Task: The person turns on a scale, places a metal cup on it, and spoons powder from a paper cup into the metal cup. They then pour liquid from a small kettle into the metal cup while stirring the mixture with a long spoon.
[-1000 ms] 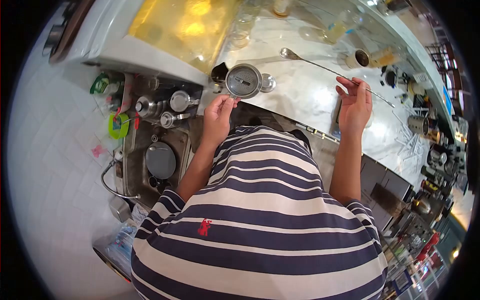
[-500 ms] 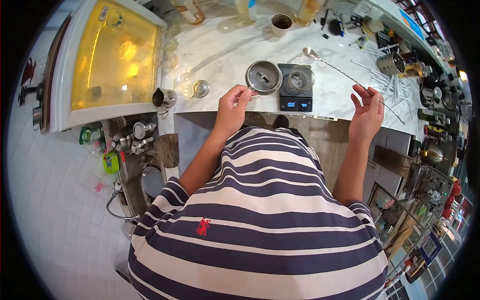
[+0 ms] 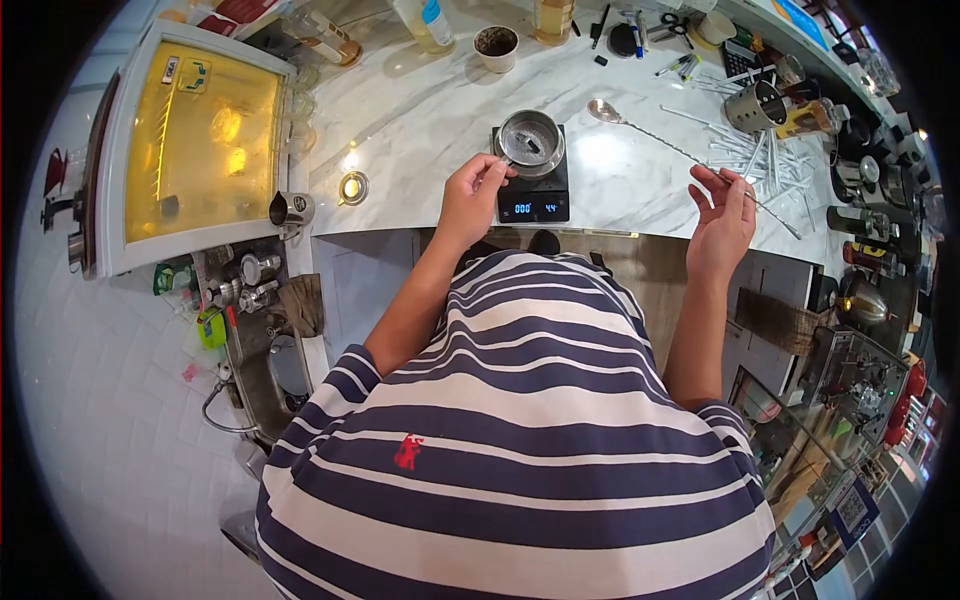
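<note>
My left hand pinches the short handle of a round metal strainer, which has a small dark piece lying in it. Beneath the strainer sits a black digital scale, its lit display facing me; the strainer hides most of the glass on it. In my right hand a long twisted bar spoon is held between thumb and fingers, its bowl pointing away to the left over the counter.
A small metal-rimmed cup and a steel pitcher stand left, near a yellow-lit cabinet. A paper cup with dark contents is behind. White straws lie scattered right, beside a metal canister.
My left hand has brought the strainer over the glass on the scale, covering what showed there before. The view has shifted somewhat; my right hand still holds the spoon much the same way.
</note>
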`<state>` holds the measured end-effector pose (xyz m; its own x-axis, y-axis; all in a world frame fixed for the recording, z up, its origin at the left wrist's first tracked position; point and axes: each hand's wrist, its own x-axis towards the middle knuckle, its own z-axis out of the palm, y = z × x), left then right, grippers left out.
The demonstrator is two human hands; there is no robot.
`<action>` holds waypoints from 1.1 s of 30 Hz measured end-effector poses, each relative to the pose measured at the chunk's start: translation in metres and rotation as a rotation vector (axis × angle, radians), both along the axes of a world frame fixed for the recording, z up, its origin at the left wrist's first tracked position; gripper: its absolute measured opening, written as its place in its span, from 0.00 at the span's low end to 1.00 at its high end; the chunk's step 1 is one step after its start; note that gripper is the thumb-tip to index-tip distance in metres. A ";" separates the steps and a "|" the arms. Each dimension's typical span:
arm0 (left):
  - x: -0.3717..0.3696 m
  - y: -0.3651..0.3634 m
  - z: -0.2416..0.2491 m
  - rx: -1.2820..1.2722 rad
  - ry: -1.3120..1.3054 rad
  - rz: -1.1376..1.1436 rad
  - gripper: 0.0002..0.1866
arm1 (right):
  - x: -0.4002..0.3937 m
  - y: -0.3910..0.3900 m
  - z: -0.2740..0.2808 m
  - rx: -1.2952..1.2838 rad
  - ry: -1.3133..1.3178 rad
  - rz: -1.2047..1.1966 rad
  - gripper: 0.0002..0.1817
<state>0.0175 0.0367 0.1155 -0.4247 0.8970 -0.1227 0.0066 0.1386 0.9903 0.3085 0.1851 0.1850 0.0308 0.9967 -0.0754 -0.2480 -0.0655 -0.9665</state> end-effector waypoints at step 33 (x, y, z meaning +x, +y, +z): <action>0.002 -0.047 -0.042 -0.115 0.120 0.267 0.22 | -0.006 0.018 -0.009 -0.046 -0.005 0.119 0.15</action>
